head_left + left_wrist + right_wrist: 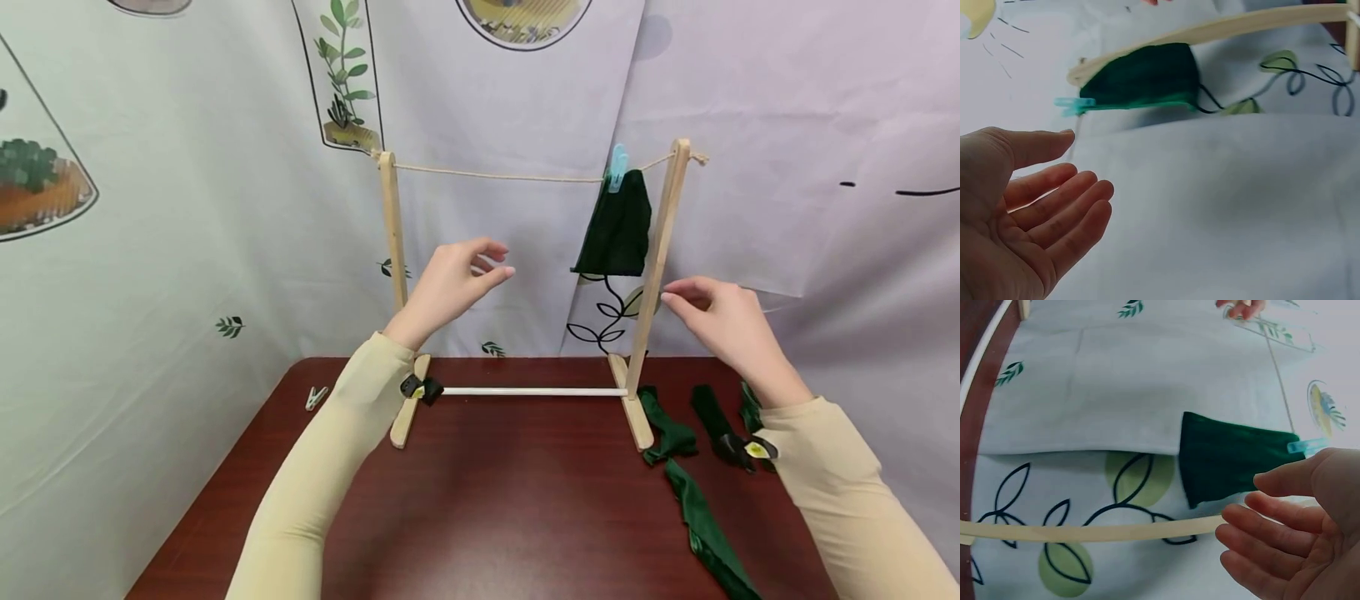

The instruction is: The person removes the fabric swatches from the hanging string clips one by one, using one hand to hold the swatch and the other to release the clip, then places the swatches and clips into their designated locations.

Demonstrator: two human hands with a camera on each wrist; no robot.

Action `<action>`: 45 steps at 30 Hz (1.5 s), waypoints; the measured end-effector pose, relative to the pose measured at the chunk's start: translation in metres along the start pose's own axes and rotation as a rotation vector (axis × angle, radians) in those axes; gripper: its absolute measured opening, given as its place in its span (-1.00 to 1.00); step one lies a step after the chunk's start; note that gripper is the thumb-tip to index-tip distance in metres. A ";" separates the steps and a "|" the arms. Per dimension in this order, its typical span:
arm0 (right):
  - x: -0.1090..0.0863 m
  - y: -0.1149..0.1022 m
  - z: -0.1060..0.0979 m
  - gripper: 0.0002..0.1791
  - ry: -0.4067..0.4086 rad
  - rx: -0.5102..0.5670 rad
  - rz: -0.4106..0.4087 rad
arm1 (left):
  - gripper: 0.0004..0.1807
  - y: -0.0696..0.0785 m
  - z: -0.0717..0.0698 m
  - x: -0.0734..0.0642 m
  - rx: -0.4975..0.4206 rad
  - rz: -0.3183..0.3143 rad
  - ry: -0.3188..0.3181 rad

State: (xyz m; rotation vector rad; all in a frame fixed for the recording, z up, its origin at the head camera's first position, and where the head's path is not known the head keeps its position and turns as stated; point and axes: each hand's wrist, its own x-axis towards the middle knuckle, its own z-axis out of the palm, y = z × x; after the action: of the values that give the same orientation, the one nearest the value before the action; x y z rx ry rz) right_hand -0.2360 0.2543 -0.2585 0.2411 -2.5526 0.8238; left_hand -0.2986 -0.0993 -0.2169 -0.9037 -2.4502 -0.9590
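Note:
A dark green cloth piece [617, 229] hangs from the right part of a string [495, 175], held by a light blue clothespin [617, 167]. The string runs between two wooden posts of a small drying rack [660, 258]. My left hand [457, 279] is raised left of the cloth, fingers loosely bent, holding nothing; the left wrist view shows its palm and parted fingers [1072, 219]. My right hand [720, 321] hovers just right of the right post, also holding nothing. In the right wrist view its relaxed fingers [1266, 550] overlap the cloth's edge.
Several green cloth pieces [705, 525] lie on the dark red table [510, 500] at the right, some near the rack's right foot [633, 408]. A pale clothespin [316, 398] lies at the table's left. A white bar [532, 392] joins the feet; a printed curtain [225, 208] hangs behind.

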 end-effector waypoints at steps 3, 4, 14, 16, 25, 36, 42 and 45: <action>0.006 -0.005 -0.003 -0.59 0.026 0.005 -0.002 | -0.64 0.011 -0.002 0.010 -0.019 0.045 0.030; 0.008 -0.006 -0.003 -0.59 0.038 0.007 -0.003 | -0.65 0.015 -0.002 0.013 -0.028 0.060 0.040; 0.023 -0.017 -0.013 -0.56 0.131 0.037 -0.032 | -0.65 0.045 -0.004 0.033 -0.077 0.136 0.066; 0.027 -0.018 -0.013 -0.55 0.136 0.036 -0.027 | -0.65 0.049 -0.003 0.038 -0.072 0.139 0.063; 0.044 -0.023 -0.013 -0.53 0.163 0.055 -0.002 | -0.63 0.062 0.006 0.067 -0.030 0.152 0.060; 0.059 -0.032 -0.011 -0.49 0.151 0.083 0.001 | -0.56 0.077 0.019 0.100 0.013 0.154 0.009; 0.066 -0.036 -0.010 -0.48 0.145 0.076 -0.001 | -0.52 0.084 0.023 0.115 0.029 0.087 -0.027; 0.069 -0.037 -0.009 -0.48 0.143 0.076 0.004 | -0.50 0.086 0.025 0.122 0.027 0.064 -0.037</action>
State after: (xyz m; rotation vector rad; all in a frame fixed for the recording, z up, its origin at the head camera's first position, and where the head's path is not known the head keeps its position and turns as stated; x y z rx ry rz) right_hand -0.2828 0.2281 -0.2008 0.1928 -2.3927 0.9070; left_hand -0.3320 0.0201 -0.1294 -0.9927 -2.4431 -0.8930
